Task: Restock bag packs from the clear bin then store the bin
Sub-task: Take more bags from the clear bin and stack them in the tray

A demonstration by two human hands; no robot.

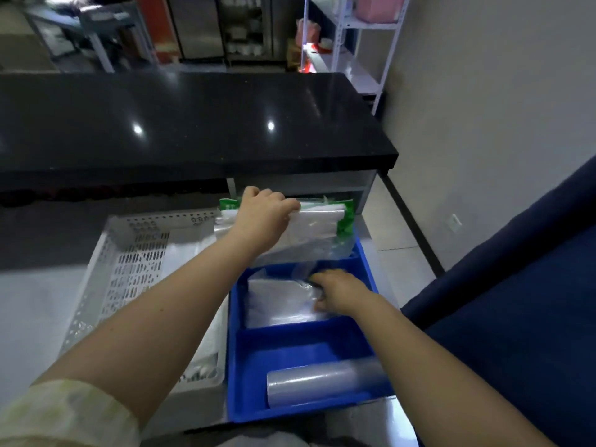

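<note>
My left hand [264, 217] grips the top edge of a white-and-green bag pack [317, 227] and holds it above the far end of a blue divided tray [237, 356]. My right hand [338, 293] presses on a stack of clear bag packs [280, 303] lying in the tray's middle compartment. A roll of clear bags [319, 383] lies in the near compartment. To the left stands a white perforated basket [129, 269] with clear plastic packs in it, partly hidden by my left forearm.
A black glossy counter [193, 124] runs across the view behind the tray. A dark blue seat [516, 317] stands close on the right. A white shelving rack [348, 43] stands against the wall at the back right.
</note>
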